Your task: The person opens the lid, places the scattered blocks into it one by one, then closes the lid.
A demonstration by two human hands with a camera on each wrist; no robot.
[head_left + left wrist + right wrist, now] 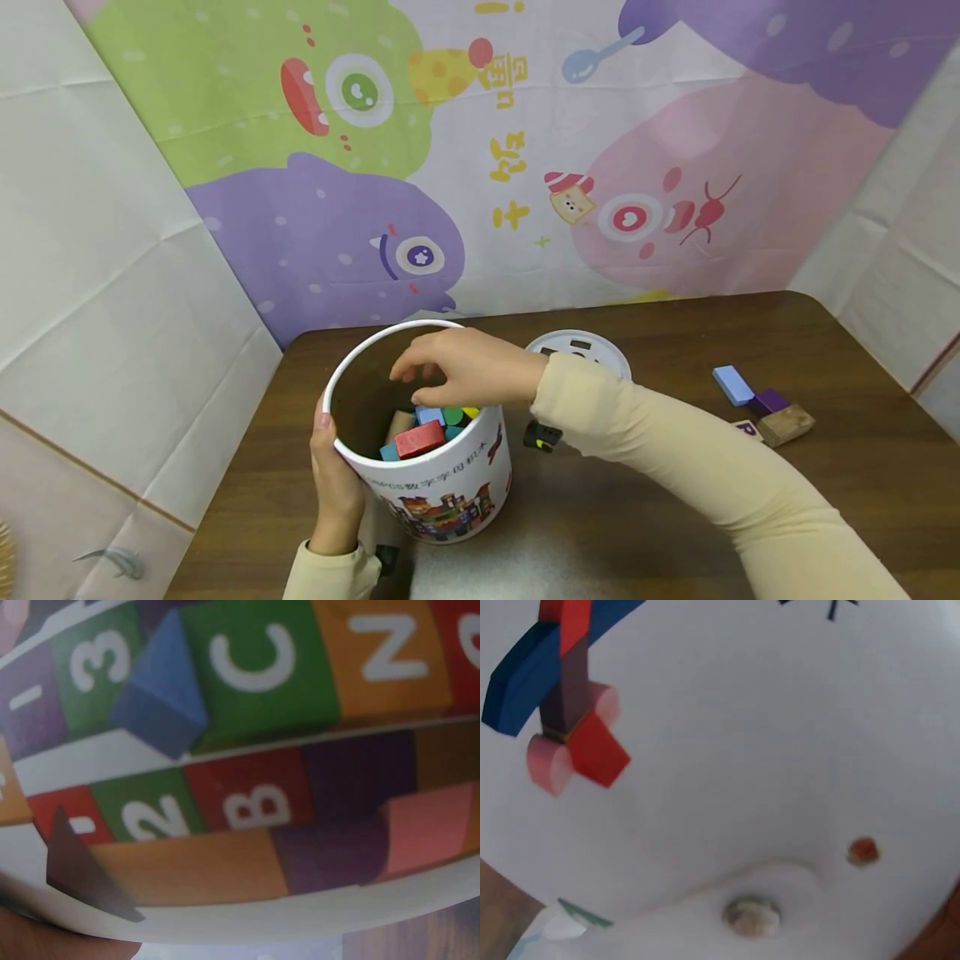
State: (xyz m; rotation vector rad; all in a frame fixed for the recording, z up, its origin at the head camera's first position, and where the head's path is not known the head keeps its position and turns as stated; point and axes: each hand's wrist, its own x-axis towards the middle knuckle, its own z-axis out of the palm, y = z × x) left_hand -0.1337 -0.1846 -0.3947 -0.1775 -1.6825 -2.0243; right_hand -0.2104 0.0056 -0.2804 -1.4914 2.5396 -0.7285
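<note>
Red block (420, 439) lies on mixed blocks inside the white bucket (497, 492), by its near wall, long axis roughly side to side; right hand (468, 365), loosely bent and apparently empty, hangs over the bucket's mouth, the block below it, and is the nearer hand. Left hand (335, 483) against the bucket's left outer wall; cannot tell whether its fingers curl. On the counter (637, 508), lid (612, 354) just right of the bucket, loose light-blue block (732, 385) and wooden block (785, 426) farther right.
</note>
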